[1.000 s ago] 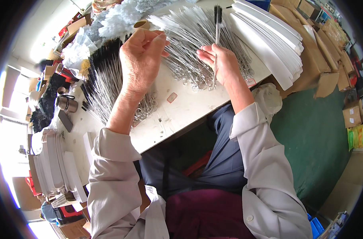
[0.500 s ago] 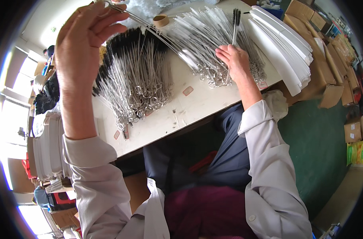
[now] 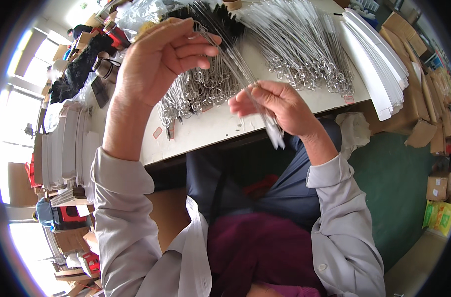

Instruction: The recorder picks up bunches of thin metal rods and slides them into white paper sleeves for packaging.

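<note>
Several thin wire brushes (image 3: 240, 69) slant between my two hands above the table's front edge. My left hand (image 3: 158, 62) is raised and pinches their upper ends between thumb and forefinger, with its other fingers loosely curled. Lower down, my right hand (image 3: 282, 106) closes around the wires near the white bristle tips (image 3: 275, 136), which hang below it. Behind my left hand lies a pile of black-bristled wire brushes (image 3: 198, 91) with ring ends toward me. To its right spreads a pile of white-bristled wire brushes (image 3: 297, 42), also ring ends toward me.
White card sheets (image 3: 376, 64) are stacked at the table's right, beside cardboard boxes (image 3: 418, 106). A tape roll (image 3: 232, 4) stands at the far edge, near clear plastic bags (image 3: 141, 17). Stacked white sheets (image 3: 67, 146) and a flask (image 3: 106, 68) are at the left.
My right hand has left the white-bristled pile and moved toward me and left, onto the brushes held by my left hand. My left hand has come lower and rightward; the view has shifted.
</note>
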The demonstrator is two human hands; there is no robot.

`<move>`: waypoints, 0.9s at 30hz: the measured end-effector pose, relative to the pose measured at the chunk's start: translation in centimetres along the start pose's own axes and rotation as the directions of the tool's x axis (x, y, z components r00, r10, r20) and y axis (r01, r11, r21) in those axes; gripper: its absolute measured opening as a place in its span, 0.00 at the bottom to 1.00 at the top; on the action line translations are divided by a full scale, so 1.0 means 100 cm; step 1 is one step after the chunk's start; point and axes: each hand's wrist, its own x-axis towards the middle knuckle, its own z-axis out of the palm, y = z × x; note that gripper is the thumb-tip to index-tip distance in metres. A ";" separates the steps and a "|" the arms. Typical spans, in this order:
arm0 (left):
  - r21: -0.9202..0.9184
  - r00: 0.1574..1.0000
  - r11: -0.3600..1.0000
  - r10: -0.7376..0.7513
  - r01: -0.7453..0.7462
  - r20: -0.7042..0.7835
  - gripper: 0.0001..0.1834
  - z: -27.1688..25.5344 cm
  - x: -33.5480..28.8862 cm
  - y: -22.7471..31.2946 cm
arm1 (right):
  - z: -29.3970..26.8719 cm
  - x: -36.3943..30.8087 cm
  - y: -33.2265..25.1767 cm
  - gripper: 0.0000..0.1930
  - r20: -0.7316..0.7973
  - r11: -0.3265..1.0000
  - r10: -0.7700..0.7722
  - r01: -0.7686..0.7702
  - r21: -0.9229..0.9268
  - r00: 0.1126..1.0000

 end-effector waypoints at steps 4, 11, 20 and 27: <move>0.109 0.994 0.994 -0.014 0.026 -0.109 0.12 -0.021 -0.020 -0.021 | 0.013 -0.018 0.014 0.19 0.049 0.959 0.232 -0.237 0.157 0.971; 0.406 0.953 0.910 0.048 0.081 -0.300 0.07 -0.030 -0.049 -0.059 | 0.031 -0.041 0.047 0.19 0.023 0.923 0.356 -0.356 0.145 0.934; 0.756 0.869 0.653 0.342 0.053 -0.357 0.06 -0.047 -0.074 -0.111 | 0.046 -0.052 0.069 0.20 -0.026 0.886 0.461 -0.458 0.070 0.887; 0.982 0.830 -0.077 0.526 -0.173 0.188 0.08 -0.040 -0.105 -0.118 | 0.056 -0.055 0.077 0.23 -0.080 0.862 0.508 -0.505 0.051 0.858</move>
